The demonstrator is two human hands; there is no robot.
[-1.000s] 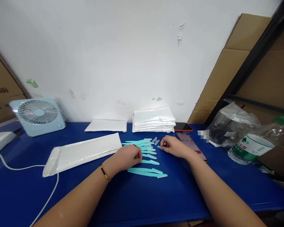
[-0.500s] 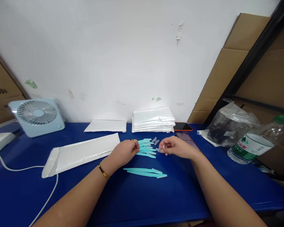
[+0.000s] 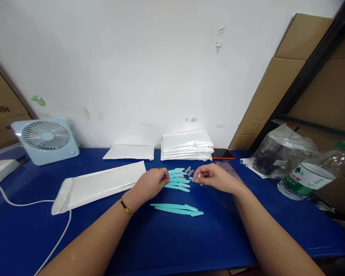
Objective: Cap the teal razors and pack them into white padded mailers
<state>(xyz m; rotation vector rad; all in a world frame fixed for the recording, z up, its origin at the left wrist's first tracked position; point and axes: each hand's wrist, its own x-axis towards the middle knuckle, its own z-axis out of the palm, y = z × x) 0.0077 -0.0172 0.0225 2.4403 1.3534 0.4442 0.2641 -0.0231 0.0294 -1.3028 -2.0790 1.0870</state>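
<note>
Several turquoise eyebrow razors (image 3: 179,180) lie fanned out on the blue table, their blade ends pointing right. My left hand (image 3: 153,183) is closed over the handle ends of this group, thumb and forefinger pinched; its grip is partly hidden. My right hand (image 3: 211,177) is closed just right of the blade ends, with a small translucent blade cover (image 3: 199,176) between thumb and fingers. Other clear blade covers (image 3: 191,172) lie loose between the razors and my right fingertips. Nearer to me, two more eyebrow razors (image 3: 176,209) rest side by side, apart from both hands.
White padded mailers (image 3: 186,143) are stacked by the wall, with a long one (image 3: 100,186) left of my hand. Phones (image 3: 222,153) lie behind my right hand. A water bottle (image 3: 307,178) and a bagged dark container (image 3: 278,151) stand right; a fan (image 3: 47,140) stands left.
My right hand has shifted slightly, and the clear cover at its fingertips now lies a little farther back, beside the other loose ones. My left hand stays at the razor handles.
</note>
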